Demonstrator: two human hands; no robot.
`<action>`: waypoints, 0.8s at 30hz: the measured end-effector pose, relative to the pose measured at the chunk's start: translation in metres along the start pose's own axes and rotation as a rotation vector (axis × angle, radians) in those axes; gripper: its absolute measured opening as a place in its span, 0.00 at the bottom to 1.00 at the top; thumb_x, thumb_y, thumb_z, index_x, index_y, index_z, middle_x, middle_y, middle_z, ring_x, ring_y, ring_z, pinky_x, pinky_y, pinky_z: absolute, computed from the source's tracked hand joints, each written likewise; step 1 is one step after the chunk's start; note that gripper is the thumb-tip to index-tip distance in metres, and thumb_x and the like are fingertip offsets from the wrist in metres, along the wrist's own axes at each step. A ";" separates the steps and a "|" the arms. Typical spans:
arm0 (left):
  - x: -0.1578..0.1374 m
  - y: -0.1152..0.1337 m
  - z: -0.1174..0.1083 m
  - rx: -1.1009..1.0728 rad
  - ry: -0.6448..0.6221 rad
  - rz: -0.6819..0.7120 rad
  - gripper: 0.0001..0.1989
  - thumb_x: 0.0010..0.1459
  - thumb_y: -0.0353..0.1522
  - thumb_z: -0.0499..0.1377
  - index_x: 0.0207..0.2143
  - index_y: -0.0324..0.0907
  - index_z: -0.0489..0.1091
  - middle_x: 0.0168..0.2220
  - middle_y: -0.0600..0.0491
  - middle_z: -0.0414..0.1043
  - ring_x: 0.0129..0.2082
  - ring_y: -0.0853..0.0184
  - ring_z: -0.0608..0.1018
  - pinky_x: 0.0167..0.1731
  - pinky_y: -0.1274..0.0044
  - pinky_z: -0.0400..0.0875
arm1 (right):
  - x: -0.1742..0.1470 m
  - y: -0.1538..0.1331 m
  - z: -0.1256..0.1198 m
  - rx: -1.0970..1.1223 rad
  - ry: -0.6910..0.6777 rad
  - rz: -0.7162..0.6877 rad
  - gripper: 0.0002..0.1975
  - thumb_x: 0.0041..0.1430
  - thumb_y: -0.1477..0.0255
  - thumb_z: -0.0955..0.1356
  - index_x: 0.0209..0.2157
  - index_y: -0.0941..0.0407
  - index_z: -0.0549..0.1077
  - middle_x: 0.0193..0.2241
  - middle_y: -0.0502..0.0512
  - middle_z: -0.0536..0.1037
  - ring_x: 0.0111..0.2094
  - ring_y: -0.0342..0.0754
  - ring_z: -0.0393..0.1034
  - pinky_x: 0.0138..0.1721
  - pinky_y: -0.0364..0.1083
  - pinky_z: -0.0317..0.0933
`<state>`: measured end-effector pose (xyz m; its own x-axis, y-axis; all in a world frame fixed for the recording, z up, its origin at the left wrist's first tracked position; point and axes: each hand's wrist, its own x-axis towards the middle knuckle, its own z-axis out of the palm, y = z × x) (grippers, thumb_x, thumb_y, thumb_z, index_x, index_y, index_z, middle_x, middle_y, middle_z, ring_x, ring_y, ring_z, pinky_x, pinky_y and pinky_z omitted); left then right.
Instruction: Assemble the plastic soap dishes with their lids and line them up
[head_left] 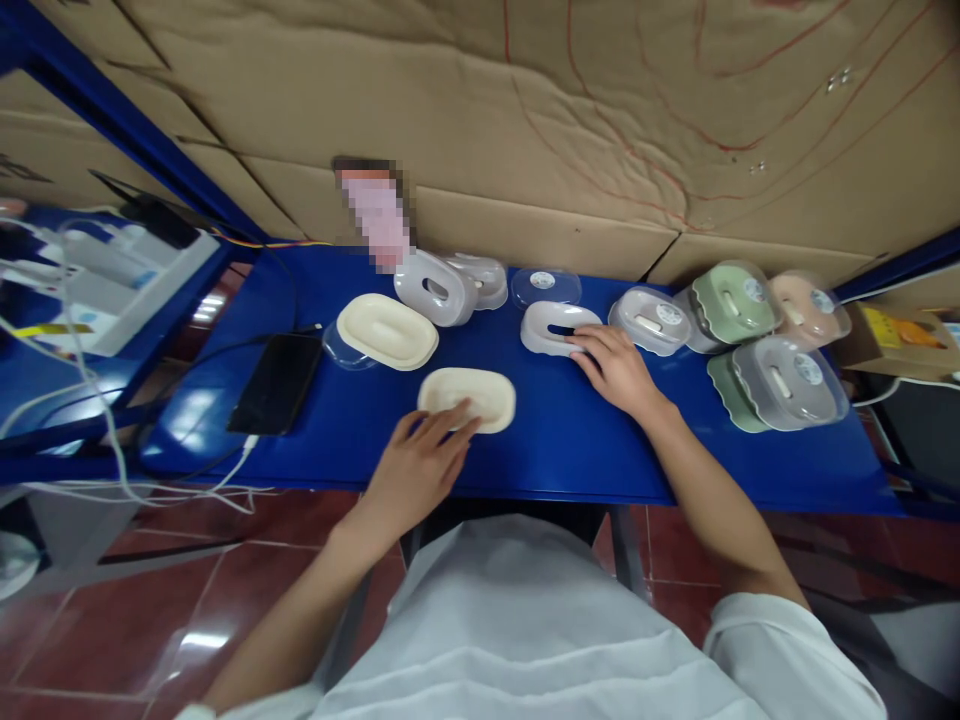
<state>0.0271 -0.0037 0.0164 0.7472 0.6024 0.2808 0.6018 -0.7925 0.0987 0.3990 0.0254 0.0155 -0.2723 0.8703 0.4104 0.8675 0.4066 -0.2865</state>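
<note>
My left hand lies with its fingers stretched apart over a cream oval dish, the fingertips reaching into its hollow. Whether they press on it I cannot tell. At the right, my right hand grips the right end of a pale lavender oval soap-dish base with a slot in its top. The fingers are at the slot and the thumb is at the front side. Behind that base lies a clear lid with a round label. Another cream oval dish rests partly over a clear lid at left.
Slotted lavender bases stand at the back. Right of my right hand are lidded lavender, green and peach boxes. A black phone with a cable lies on the blue table. Cardboard walls the back.
</note>
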 end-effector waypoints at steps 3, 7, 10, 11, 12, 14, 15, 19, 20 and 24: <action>0.054 0.008 0.012 -0.018 -0.059 0.205 0.24 0.70 0.21 0.54 0.63 0.44 0.73 0.67 0.44 0.73 0.57 0.55 0.82 0.54 0.63 0.72 | 0.000 0.000 -0.001 0.053 0.054 0.038 0.17 0.78 0.61 0.62 0.55 0.54 0.76 0.55 0.62 0.83 0.58 0.59 0.76 0.63 0.62 0.67; 0.114 -0.009 0.014 -0.002 -0.057 0.338 0.23 0.70 0.27 0.59 0.66 0.45 0.71 0.66 0.41 0.73 0.61 0.50 0.78 0.56 0.62 0.71 | -0.003 -0.001 -0.001 0.065 0.078 0.080 0.17 0.78 0.59 0.61 0.54 0.53 0.76 0.53 0.62 0.84 0.55 0.59 0.78 0.61 0.63 0.68; 0.132 -0.033 0.015 -0.041 -0.012 0.387 0.32 0.67 0.34 0.66 0.71 0.47 0.64 0.71 0.38 0.65 0.67 0.45 0.71 0.62 0.57 0.67 | -0.003 -0.009 0.000 0.076 0.069 0.041 0.16 0.78 0.60 0.62 0.55 0.52 0.75 0.53 0.61 0.84 0.55 0.58 0.79 0.61 0.63 0.67; 0.133 -0.040 0.017 -0.060 0.015 0.370 0.35 0.67 0.37 0.67 0.72 0.46 0.62 0.72 0.36 0.62 0.69 0.44 0.69 0.64 0.55 0.67 | -0.003 -0.013 0.002 0.077 0.056 0.014 0.16 0.78 0.61 0.62 0.56 0.52 0.75 0.54 0.60 0.84 0.56 0.57 0.79 0.62 0.62 0.66; 0.132 -0.047 0.019 -0.078 0.035 0.348 0.37 0.67 0.39 0.67 0.74 0.45 0.60 0.73 0.35 0.60 0.71 0.43 0.67 0.65 0.54 0.66 | -0.002 -0.017 0.004 0.077 0.035 -0.018 0.16 0.78 0.63 0.62 0.57 0.53 0.76 0.55 0.60 0.84 0.57 0.57 0.78 0.63 0.62 0.66; 0.128 -0.055 0.024 -0.104 0.049 0.320 0.35 0.68 0.40 0.66 0.73 0.44 0.60 0.73 0.35 0.60 0.72 0.44 0.65 0.66 0.54 0.66 | -0.001 -0.026 0.008 0.068 -0.023 -0.087 0.16 0.78 0.65 0.63 0.59 0.53 0.76 0.57 0.59 0.83 0.60 0.55 0.77 0.65 0.61 0.65; 0.125 -0.058 0.026 -0.107 0.042 0.323 0.32 0.69 0.40 0.65 0.71 0.43 0.63 0.72 0.36 0.62 0.71 0.45 0.67 0.66 0.54 0.66 | 0.000 -0.030 0.010 0.060 -0.054 -0.123 0.16 0.78 0.65 0.64 0.60 0.52 0.75 0.58 0.59 0.83 0.61 0.55 0.76 0.66 0.61 0.64; 0.121 -0.059 0.028 -0.074 0.006 0.353 0.19 0.70 0.39 0.64 0.60 0.41 0.74 0.62 0.40 0.75 0.65 0.49 0.74 0.61 0.60 0.72 | 0.002 -0.039 0.018 0.013 -0.132 -0.237 0.20 0.76 0.61 0.68 0.63 0.53 0.75 0.62 0.60 0.80 0.67 0.57 0.71 0.71 0.63 0.59; 0.121 -0.058 0.026 -0.062 -0.002 0.351 0.18 0.70 0.38 0.64 0.58 0.41 0.74 0.61 0.40 0.76 0.64 0.49 0.75 0.59 0.61 0.73 | 0.002 -0.040 0.019 0.000 -0.139 -0.247 0.21 0.75 0.61 0.68 0.63 0.53 0.75 0.62 0.60 0.79 0.68 0.57 0.70 0.72 0.63 0.59; 0.121 -0.051 0.019 0.000 -0.031 0.324 0.14 0.71 0.35 0.63 0.56 0.40 0.75 0.59 0.40 0.77 0.63 0.49 0.76 0.56 0.62 0.75 | 0.001 -0.043 0.020 -0.030 -0.174 -0.215 0.18 0.77 0.67 0.66 0.63 0.51 0.77 0.65 0.58 0.77 0.69 0.55 0.69 0.73 0.63 0.60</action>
<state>0.0921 0.1113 0.0272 0.9082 0.3213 0.2683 0.3311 -0.9436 0.0092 0.3535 0.0148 0.0112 -0.5168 0.8004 0.3038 0.7932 0.5812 -0.1818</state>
